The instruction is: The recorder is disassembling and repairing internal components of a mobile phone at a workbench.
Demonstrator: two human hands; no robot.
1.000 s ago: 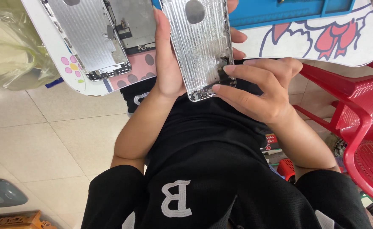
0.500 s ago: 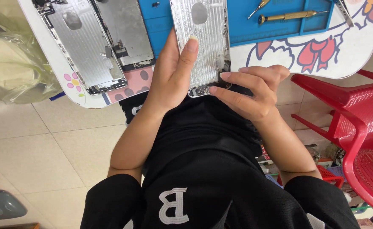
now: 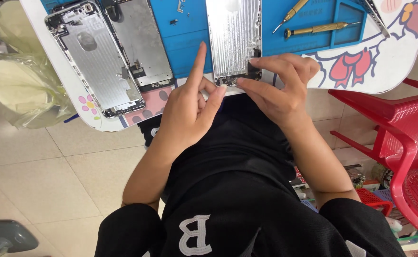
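Silver phone housing (image 3: 233, 40) lies flat on the blue repair mat (image 3: 185, 45), at 12 o'clock in view, ribbed inner side up, bottom end toward the person. Right hand (image 3: 278, 88) at 1 o'clock: fingertips (image 3: 252, 61) pressed on the housing's lower right corner, thumb tip at its bottom edge, so the fingers pinch that dark connector end (grip looks light, not a full clamp). Left hand (image 3: 190, 109) just left of it at 11 o'clock, fingers apart: index pointing straight up along the housing's left edge, thumb reaching toward the bottom corner; cannot tell if it touches. Nothing held in it.

Second phone housing (image 3: 95, 59) at 10 o'clock, tilted, partly off the mat onto the bench (image 3: 385, 66). Grey screen assembly (image 3: 140, 45) just beside it on its right, touching or overlapping. Two brass-handled screwdrivers (image 3: 320, 28) at 1 o'clock on the mat, well apart from the hands. Bench top white with red cartoon print. Red plastic chair (image 3: 404, 143) at 3 o'clock. Clear plastic bag (image 3: 23, 90) at 9 o'clock, off the bench edge. Person's black clothing fills the lower view.
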